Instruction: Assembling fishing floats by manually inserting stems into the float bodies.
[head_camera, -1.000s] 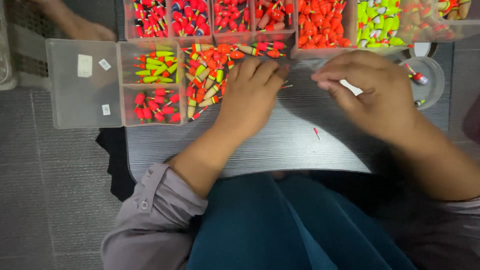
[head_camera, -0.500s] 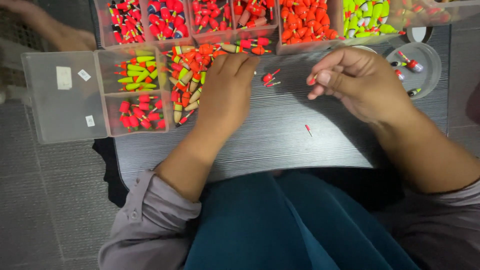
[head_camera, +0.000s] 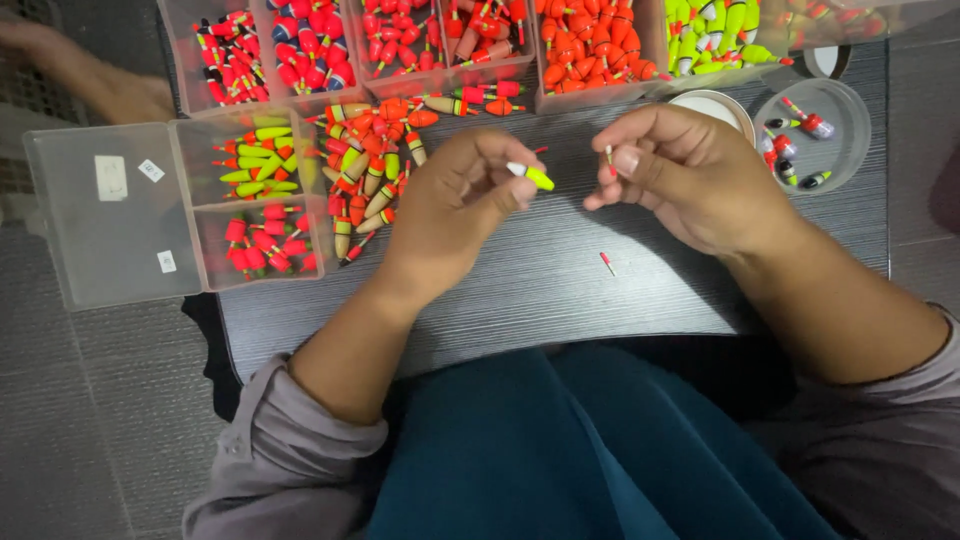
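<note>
My left hand (head_camera: 455, 205) is raised over the dark table (head_camera: 560, 300) and pinches a small yellow-green float with a white tip (head_camera: 531, 176). My right hand (head_camera: 690, 175) is a short way to the right of it. A thin red-and-white pin (head_camera: 609, 155) sits between its thumb and forefinger. The two hands are apart. A second small red pin (head_camera: 606, 263) lies loose on the table below them. A heap of loose orange, tan and green floats (head_camera: 370, 165) lies just left of my left hand.
A clear divided box (head_camera: 205, 205) holds green and red floats at the left. More clear trays of red (head_camera: 300, 45), orange (head_camera: 590, 45) and yellow-green floats (head_camera: 715, 35) line the far edge. A round clear dish (head_camera: 815, 125) holds a few floats. Another person's hand (head_camera: 80, 70) is at far left.
My left hand has left the heap and now holds a yellow-green float up. My right hand has lifted and now pinches a thin pin. The camera view shifted slightly.
</note>
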